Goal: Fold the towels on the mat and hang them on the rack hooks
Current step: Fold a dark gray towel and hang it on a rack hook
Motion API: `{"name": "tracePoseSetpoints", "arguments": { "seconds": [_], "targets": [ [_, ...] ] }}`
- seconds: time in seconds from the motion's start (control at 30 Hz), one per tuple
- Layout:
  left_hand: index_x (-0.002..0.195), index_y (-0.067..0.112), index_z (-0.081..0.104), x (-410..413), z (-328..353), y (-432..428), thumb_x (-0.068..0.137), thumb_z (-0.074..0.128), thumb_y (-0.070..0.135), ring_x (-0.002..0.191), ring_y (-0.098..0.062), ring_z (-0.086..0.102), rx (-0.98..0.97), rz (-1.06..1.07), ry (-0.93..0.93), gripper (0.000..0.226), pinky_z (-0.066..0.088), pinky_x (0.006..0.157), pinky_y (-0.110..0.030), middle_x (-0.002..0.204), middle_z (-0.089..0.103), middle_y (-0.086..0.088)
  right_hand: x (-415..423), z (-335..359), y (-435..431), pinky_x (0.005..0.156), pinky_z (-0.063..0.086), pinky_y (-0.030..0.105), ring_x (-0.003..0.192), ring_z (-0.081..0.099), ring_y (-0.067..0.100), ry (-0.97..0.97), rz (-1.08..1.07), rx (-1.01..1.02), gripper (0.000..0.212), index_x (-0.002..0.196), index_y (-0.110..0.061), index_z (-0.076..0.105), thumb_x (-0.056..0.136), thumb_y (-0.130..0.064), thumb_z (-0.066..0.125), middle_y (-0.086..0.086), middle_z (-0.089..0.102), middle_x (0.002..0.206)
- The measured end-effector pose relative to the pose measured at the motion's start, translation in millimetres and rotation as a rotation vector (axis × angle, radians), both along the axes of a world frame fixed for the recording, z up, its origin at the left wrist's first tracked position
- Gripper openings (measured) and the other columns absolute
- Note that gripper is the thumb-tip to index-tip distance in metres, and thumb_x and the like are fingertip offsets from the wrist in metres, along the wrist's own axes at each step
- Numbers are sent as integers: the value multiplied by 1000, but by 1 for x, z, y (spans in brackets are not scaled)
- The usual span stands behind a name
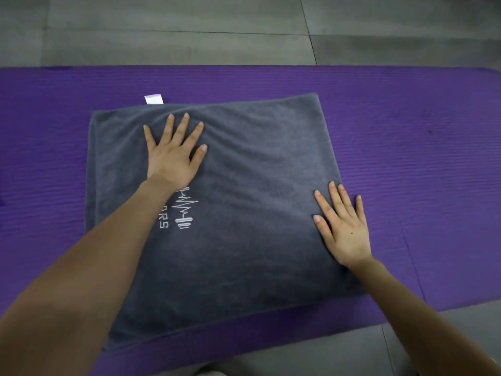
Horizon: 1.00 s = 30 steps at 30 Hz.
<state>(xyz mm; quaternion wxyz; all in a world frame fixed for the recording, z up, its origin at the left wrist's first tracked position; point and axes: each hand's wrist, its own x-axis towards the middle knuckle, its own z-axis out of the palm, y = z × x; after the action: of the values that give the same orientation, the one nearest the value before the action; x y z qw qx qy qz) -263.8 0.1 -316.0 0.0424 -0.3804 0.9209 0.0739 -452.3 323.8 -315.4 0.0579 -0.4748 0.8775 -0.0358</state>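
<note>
Both hands spread flat, left hand (pixel 173 156) frame centre-left, right hand (pixel 343 226) right edge, pressing towel (pixel 244 185) on mat (pixel 406 131); soft, limp, best pinched at corners.

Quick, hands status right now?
Left hand: open, fingers spread, flat on the grey towel.
Right hand: open, flat on the towel's right edge.

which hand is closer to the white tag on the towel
Left. The left hand lies on the grey towel just short of the white tag; the right hand rests at the towel's right edge, well away.
</note>
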Motion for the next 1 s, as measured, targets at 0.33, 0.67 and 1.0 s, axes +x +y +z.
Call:
{"name": "tracePoseSetpoints", "arguments": {
  "seconds": [0.33,0.67,1.0],
  "targets": [
    [120,9,59,46,24,86,97,38,35,104,-23,58,264,202,669,40,40,93,-32,113,64,-10,13,28,27,76,45,41,97,60,35,-188,-670,-229,41,122,-11,54,89,-33,61,11,62,103],
    [91,12,63,104,72,140,100,40,22,70,-20,63,1194,804,975,26,57,62,-27,81,64,-11,50,105,-54,71,40,33,73,51,20,-465,-384,-221,30,115,-14,64,86,-20,62,-7,50,59],
    [98,10,60,161,82,140,99,41,31,88,-29,65,1311,1136,1052,28,58,68,-37,97,66,-15,194,86,-128,76,56,39,69,68,25,-890,88,42,50,136,-16,46,88,-14,59,-5,56,62]
  ]
}}
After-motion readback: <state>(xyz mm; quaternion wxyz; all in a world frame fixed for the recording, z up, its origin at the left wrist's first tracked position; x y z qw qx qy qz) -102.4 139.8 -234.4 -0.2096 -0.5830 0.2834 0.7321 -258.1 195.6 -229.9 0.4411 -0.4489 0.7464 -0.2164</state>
